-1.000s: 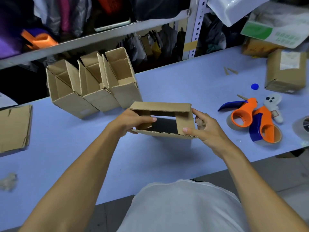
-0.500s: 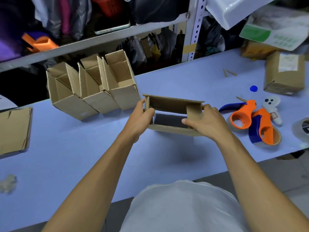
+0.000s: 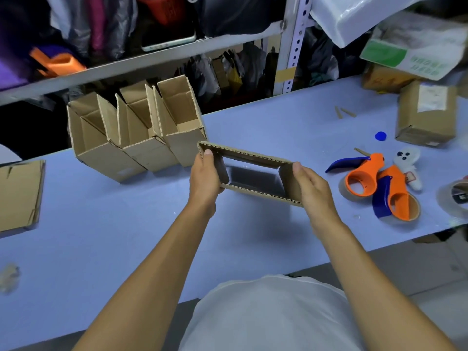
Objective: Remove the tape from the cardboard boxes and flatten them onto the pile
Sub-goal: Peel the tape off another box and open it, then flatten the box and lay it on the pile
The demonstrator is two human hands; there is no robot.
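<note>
A small brown cardboard box [image 3: 249, 157], open at both ends like a sleeve, is held above the middle of the blue table [image 3: 106, 231]. My left hand [image 3: 206, 177] grips its left end with the thumb over the top rim. My right hand [image 3: 312, 187] grips its right end, thumb on the rim. The far left edge of the table holds a pile of flattened cardboard [image 3: 20, 193].
Three open boxes [image 3: 136, 133] lean together behind the held one. Two orange-and-blue tape dispensers [image 3: 379, 188], a white toy [image 3: 407, 163] and a tape roll [image 3: 455, 198] lie at the right. A closed labelled box [image 3: 428, 115] stands at the back right. Shelving runs behind the table.
The top flaps have been opened upright, so I look straight through the box. Both hands shifted outward to its two ends and lifted it slightly away from me.
</note>
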